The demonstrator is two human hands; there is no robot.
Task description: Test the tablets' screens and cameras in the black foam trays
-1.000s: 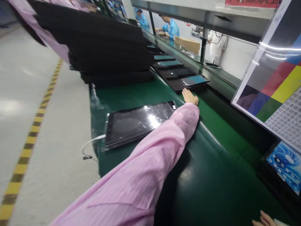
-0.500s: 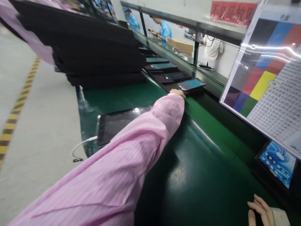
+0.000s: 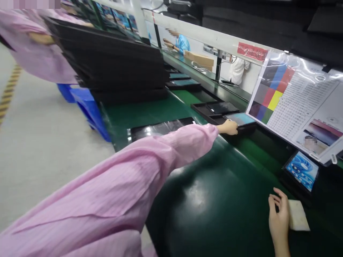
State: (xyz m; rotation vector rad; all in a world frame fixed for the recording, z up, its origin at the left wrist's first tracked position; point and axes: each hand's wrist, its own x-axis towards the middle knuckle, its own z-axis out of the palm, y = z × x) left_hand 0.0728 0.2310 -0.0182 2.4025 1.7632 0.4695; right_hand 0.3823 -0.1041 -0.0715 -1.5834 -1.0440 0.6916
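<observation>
My left hand (image 3: 229,127), at the end of a long pink sleeve, reaches across the green belt (image 3: 214,200). Its fingers curl over the near edge of a lit tablet (image 3: 242,118) lying in a black tray (image 3: 248,128). My right hand (image 3: 278,214) rests low on the belt at the bottom right, fingers loosely apart. It lies against the left edge of a white pad (image 3: 298,215) and holds nothing.
A dark film-covered tablet (image 3: 160,128) lies on the belt behind my arm. A black tray stack (image 3: 115,60) stands at back left, and another tray (image 3: 221,107) sits further along. A colour chart board (image 3: 294,103) leans at right over a lit tablet (image 3: 302,171). Another person's pink sleeve (image 3: 34,53) hangs over a blue bin (image 3: 88,103).
My left hand has gone further along the belt and closed on the lit tablet's edge. My right hand has come further into view beside the white pad. The view turned right.
</observation>
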